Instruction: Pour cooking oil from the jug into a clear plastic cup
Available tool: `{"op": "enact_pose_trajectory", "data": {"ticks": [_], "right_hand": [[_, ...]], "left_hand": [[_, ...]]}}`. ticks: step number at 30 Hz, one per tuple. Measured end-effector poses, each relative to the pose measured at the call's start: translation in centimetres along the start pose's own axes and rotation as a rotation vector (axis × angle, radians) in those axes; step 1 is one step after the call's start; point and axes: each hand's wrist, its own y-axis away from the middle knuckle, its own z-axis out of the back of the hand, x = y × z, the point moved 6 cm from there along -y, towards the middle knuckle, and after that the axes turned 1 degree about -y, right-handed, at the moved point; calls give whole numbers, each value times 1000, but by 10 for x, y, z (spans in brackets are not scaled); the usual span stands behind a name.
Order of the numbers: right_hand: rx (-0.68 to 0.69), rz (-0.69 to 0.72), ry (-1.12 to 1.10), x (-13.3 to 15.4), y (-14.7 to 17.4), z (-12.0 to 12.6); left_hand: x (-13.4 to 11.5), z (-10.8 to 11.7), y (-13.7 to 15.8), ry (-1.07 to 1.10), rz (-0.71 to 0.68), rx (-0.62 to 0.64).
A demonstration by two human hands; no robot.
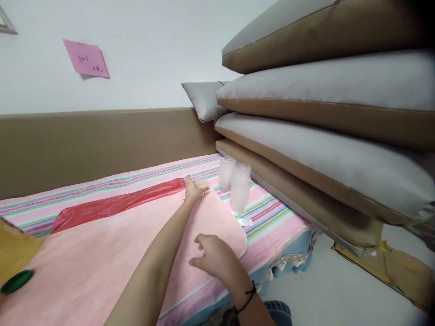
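Stretched out to the far edge of the pink mat [136, 244], my left hand [193, 192] is closed around a clear plastic cup [201, 180] with something yellowish low in it. The hand covers part of that cup. My right hand [215, 256], a dark cord on its wrist, hovers over the mat's right part with curved, parted fingers and nothing in them. Beyond it, two stacks of clear plastic cups, a front stack [240, 188] and a rear stack [226, 173], stand on the striped cloth [268, 213].
A red plastic sheet [118, 206] lies along the mat's back edge. At left are a green lid-like disc [16, 281] and a yellow item [16, 249]. Large grey-brown cushions [322, 122] are piled at right. A pink note [86, 59] hangs on the wall.
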Motion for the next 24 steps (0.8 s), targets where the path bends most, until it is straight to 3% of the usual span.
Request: {"op": "enact_pose_trajectory", "data": {"ticks": [2, 4, 6, 8, 11, 14, 24], "right_hand": [[-97, -22, -104, -13, -5, 17], [-279, -79, -166, -32, -8, 41], [-452, -146, -165, -50, -6, 63], [-546, -184, -154, -64, -4, 76], [-598, -201, -161, -74, -2, 83], [-625, -212, -170, -76, -1, 83], [-676, -233, -235, -80, -2, 83]], "left_hand": [[-14, 7, 8, -12, -29, -36], [-35, 12, 17, -16, -101, -41], [-62, 11, 28, 4, -210, 23], [-91, 2, 41, 35, -315, 165], [-125, -19, 62, 62, -421, 386], [-144, -38, 76, 55, -447, 514], [-157, -51, 75, -29, -381, 634]]}}
